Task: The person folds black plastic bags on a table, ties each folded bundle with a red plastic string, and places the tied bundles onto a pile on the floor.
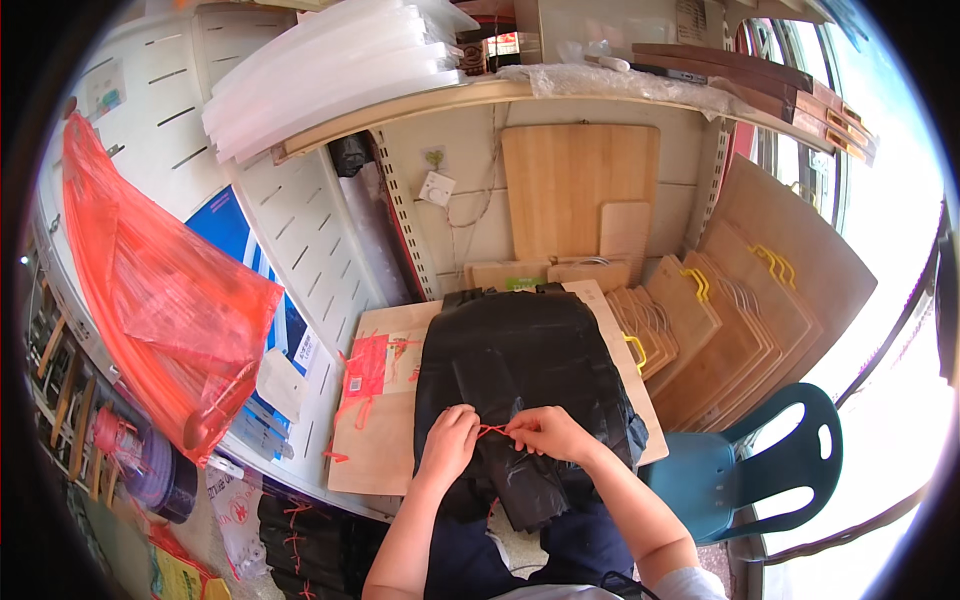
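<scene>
A stack of black plastic bags (525, 337) lies before me on a pale wooden board (375, 465). Across its near end runs a red plastic tie (493, 430), its strands crossed between my two hands. My left hand (450, 441) pinches one side of the tie. With thumb and forefinger, my right hand (551, 433) grips the other side. A gathered black plastic flap (525, 487) hangs under the tie towards my lap. To the left on the board lies a red and cream printed wrapper (382, 364) with loose red strips (360, 412).
Wooden cutting boards (697, 337) with yellow and metal handles lean at the right. A teal plastic chair (757, 465) stands near my right arm. Red plastic bags (172, 300) hang on the left. Bundled black bags (296, 540) sit low at the left. Overhead, a shelf (420, 105) holds white sheets.
</scene>
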`<state>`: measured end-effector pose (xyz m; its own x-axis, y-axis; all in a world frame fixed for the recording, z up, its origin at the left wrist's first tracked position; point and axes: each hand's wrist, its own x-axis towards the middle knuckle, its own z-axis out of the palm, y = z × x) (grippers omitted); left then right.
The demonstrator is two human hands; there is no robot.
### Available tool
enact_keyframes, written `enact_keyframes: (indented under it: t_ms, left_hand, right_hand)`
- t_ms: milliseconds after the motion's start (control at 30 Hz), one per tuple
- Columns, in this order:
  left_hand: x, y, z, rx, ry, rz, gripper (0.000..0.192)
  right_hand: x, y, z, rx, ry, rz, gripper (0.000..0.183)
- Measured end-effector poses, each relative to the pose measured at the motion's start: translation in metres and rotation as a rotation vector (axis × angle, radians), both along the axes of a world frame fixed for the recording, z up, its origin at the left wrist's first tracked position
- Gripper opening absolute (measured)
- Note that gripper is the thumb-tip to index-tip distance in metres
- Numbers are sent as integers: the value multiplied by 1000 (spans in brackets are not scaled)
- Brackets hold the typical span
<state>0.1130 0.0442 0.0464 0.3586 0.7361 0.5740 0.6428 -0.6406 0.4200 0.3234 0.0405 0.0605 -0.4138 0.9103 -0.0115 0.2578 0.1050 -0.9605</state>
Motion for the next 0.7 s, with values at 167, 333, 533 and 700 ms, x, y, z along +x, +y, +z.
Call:
enact_keyframes:
  t_ms: [167,333,533,700]
  left_hand:
    - [-21,1,-3,30,100,92,8]
    - [-26,-19,-8,-116,-26,135,3]
    - [-5,-10,6,-810,-667,-233,14]
    - [-2,0,15,-1083,-1167,-360,19]
  right_hand:
    - [12,12,-22,626,-276,-113,11]
    - [13,13,-17,-76,-51,-98,15]
    - [-13,16,-10,-379,471,84,17]
    - [-22,13,-19,-203,312,-2,19]
